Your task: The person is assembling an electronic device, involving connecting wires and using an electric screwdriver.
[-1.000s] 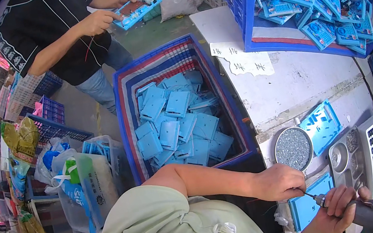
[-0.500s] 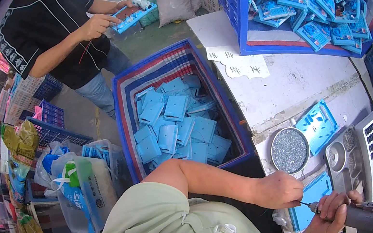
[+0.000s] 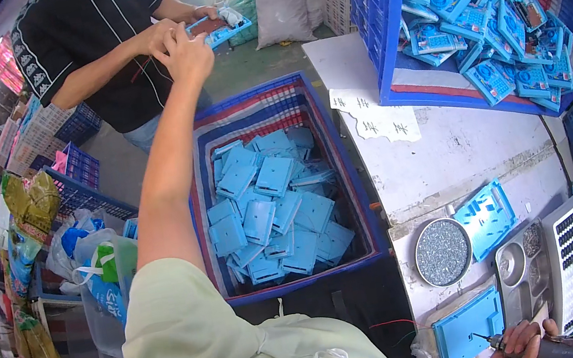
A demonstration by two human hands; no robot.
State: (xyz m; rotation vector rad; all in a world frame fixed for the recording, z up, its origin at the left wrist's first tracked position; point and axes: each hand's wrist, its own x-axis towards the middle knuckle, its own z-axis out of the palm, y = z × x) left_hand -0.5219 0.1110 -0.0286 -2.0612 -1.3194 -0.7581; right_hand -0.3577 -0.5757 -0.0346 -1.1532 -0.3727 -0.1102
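the left hand [image 3: 186, 54] is stretched far up and away from the body, fingers loosely open and holding nothing, just short of the blue plastic part [image 3: 218, 32] that a co-worker's hands [image 3: 163, 37] hold out; the part lies up and to the right of the fingertips, its long axis running left to right. the right hand [image 3: 526, 343] stays low at the counter [image 3: 462, 151], fingers closed round what looks like a powered screwdriver [image 3: 546, 349], tip touching a blue part [image 3: 469, 326]. between them, the blue crate [image 3: 345, 170] holds a loose heap of blue plates.
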